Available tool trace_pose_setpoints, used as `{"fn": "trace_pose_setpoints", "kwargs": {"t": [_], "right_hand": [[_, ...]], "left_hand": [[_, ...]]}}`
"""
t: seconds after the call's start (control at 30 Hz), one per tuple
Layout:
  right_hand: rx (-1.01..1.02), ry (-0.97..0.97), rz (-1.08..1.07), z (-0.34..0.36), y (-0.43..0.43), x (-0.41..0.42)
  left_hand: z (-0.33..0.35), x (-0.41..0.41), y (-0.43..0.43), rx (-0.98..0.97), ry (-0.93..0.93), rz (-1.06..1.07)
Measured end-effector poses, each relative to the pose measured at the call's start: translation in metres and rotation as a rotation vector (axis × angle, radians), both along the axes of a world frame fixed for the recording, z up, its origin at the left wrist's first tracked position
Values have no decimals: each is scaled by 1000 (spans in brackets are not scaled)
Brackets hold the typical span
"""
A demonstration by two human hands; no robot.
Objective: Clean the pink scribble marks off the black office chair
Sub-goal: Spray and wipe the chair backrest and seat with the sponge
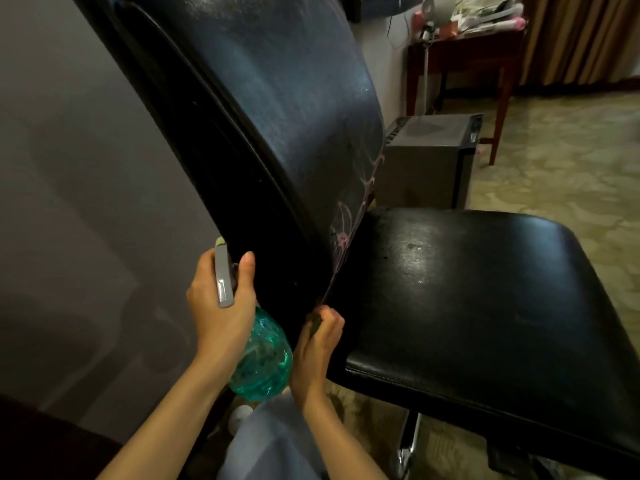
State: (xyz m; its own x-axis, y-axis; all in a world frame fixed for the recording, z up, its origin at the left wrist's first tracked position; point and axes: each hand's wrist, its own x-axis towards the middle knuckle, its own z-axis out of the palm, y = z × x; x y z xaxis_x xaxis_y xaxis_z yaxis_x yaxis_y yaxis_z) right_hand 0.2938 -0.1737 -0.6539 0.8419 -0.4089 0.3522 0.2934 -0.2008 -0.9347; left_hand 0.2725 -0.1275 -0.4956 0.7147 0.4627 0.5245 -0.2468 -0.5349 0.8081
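The black office chair fills the view: its tall backrest leans left and its leather seat spreads to the right. Pink scribble marks run down the lower backrest near the seat crease. My left hand grips the grey trigger head of a green spray bottle, nozzle up beside the backrest's edge. My right hand pinches a small greenish cleaning pad, mostly hidden in the fingers, at the bottom end of the marks.
A grey wall stands close on the left. Behind the chair sit a grey boxy appliance and a dark red wooden table piled with clutter. Patterned carpet lies to the right, and the chair's chrome base shows below.
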Motion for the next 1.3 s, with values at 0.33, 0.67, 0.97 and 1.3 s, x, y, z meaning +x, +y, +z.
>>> {"fn": "trace_pose_setpoints", "kwargs": {"t": [0.33, 0.67, 0.97, 1.3], "right_hand": [[10, 108, -193, 0, -13, -8], [-177, 122, -60, -7, 6, 3], [-722, 377, 23, -9, -16, 3], [-230, 191, 13, 43, -91, -19]], "left_hand": [[-2, -3, 8, 28, 41, -30], [-9, 0, 3, 31, 3, -1], [-5, 3, 0, -6, 34, 11], [5, 8, 9, -49, 105, -10]]}}
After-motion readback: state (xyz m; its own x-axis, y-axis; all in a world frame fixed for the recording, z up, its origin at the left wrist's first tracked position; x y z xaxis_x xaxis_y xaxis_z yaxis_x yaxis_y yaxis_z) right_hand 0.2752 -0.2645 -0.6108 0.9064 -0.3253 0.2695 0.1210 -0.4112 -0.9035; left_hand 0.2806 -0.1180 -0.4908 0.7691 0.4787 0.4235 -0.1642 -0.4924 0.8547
